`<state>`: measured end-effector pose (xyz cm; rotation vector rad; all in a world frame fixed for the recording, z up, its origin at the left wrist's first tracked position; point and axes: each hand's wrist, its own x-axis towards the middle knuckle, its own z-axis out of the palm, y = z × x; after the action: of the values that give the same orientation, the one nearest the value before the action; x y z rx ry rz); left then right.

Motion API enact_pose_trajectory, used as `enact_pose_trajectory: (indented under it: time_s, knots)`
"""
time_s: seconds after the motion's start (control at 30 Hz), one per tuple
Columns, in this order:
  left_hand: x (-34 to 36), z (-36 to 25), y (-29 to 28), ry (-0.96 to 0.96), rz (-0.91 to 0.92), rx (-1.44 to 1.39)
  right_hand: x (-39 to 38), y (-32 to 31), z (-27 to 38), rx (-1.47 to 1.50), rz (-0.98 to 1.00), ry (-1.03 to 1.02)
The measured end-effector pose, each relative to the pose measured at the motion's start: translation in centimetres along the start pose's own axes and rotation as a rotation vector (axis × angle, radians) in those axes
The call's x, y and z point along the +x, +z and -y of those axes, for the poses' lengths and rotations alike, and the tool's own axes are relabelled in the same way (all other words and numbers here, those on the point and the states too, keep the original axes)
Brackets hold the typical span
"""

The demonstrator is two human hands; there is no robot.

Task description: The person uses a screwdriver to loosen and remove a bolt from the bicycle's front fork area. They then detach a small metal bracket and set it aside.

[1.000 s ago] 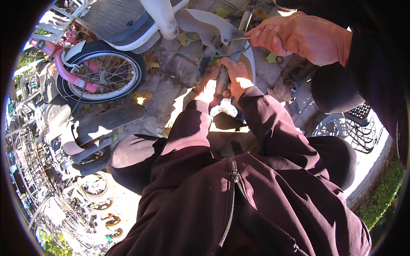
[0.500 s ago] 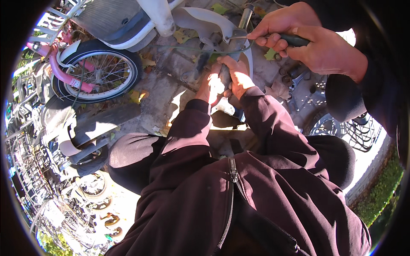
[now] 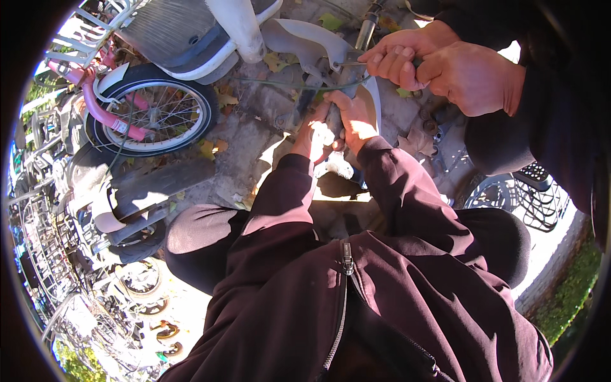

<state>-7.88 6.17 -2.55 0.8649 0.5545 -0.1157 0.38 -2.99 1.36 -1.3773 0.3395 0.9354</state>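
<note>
My left hand (image 3: 313, 137) and my right hand (image 3: 355, 118) are close together, both closed round a grey tube-like part (image 3: 333, 120) of a scooter or small bike. The fingers hide much of it. Just beyond them, a shiny metal tube (image 3: 368, 33) and a grey curved fender-like piece (image 3: 304, 30) join the same assembly. From the right, a co-worker's two hands (image 3: 468, 73) hold a screwdriver (image 3: 351, 63), its thin shaft reaching the joint near the tube. Its handle is mostly covered by their fingers. A thin green cable (image 3: 273, 81) runs across the assembly.
On the left lie a spoked wheel (image 3: 205, 130) with a pink frame (image 3: 95, 108) and a dark scooter deck (image 3: 165, 181). A white-edged footboard (image 3: 172, 35) stands far left. Dry leaves (image 3: 417, 141) and small metal parts litter the paving. A black basket (image 3: 541, 200) sits at right.
The co-worker's hands have shifted slightly left and turned round the screwdriver, covering more of its handle. My two hands keep their grip, while the whole view has shifted slightly.
</note>
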Motion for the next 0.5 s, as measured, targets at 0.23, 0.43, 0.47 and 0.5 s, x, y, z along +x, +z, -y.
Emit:
enact_pose_trajectory:
  time_s: [0.23, 0.43, 0.47, 0.5]
  knots:
    - [-0.8, 0.2, -1.3, -0.061, 0.067, -0.028, 0.0, 0.3, -0.5, 0.003, 0.032, -0.017]
    - [-2.1, -0.6, -0.1, 0.025, 0.068, 0.254, -0.1, 0.1, -0.4, 0.059, 0.038, -0.010]
    - [-2.4, -0.4, 0.5, 0.180, -0.013, 0.600, -0.1, 0.0, -0.6, 0.073, 0.064, -0.022]
    - [-2.6, -0.3, 1.0, 0.336, -0.011, 0.607, 0.0, -0.3, -0.6, 0.043, 0.058, 0.047]
